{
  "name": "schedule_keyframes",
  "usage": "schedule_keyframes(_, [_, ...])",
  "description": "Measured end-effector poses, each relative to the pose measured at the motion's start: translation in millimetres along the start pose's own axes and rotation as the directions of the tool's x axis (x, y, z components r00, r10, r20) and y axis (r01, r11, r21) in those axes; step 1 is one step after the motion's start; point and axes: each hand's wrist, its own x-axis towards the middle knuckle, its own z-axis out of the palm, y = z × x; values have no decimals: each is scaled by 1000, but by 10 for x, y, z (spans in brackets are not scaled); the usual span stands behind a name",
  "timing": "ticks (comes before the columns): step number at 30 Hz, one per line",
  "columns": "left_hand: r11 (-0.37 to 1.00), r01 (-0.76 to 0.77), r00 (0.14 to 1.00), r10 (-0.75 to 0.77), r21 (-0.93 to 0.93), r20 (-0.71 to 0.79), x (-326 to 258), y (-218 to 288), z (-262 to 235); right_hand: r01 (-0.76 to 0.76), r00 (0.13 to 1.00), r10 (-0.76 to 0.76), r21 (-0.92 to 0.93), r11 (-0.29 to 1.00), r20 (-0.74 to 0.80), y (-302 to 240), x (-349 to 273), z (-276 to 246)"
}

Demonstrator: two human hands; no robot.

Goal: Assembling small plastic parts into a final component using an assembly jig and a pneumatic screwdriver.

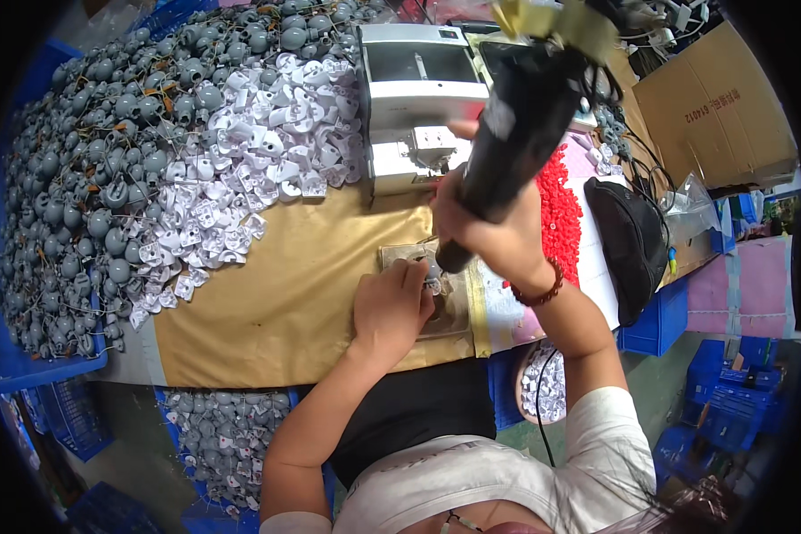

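Observation:
My right hand (498, 233) is wrapped round a thick black electric screwdriver (527, 111), tilted with its lower end pointing down to the left. That end sits just beside the fingertips of my left hand (387, 307). The left fingers are pinched together over a worn brown fixture board (449, 316) on the table. Between them is a small grey part (432, 270), mostly covered by the fingers. I cannot tell whether the screwdriver's bit touches the part.
Grey round fittings (107, 160) and white plastic pieces (285, 133) heap at the left. Behind the hands stands a white box-shaped machine (423, 93). Small red pieces (562, 218), a black pouch (627, 249) and a cardboard box (716, 107) lie at right.

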Motion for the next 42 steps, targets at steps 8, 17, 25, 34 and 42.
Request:
schedule_keyframes(8, [999, -30, 996, 32, 20, -80, -21, 3, 40, 214, 966, -193, -116, 970, 174, 211, -310, -59])
schedule_keyframes(17, [999, -38, 998, 38, 3, -56, -27, -30, 31, 244, 946, -225, -55, 968, 233, 220, -387, -31])
schedule_keyframes(25, [995, -85, 993, 81, -50, -85, -23, -42, -24, 451, 839, -390, -82, 889, 379, 281, -480, -51])
schedule_keyframes(34, [999, -38, 999, 37, -15, -24, -22, -36, -19, 431, 866, -380, -100, 897, 324, 362, -560, -44])
schedule_keyframes(42, [999, 33, 999, -33, -25, -8, -29, 7, -27, 103, 994, -104, -66, 993, -16, 359, -404, -178])
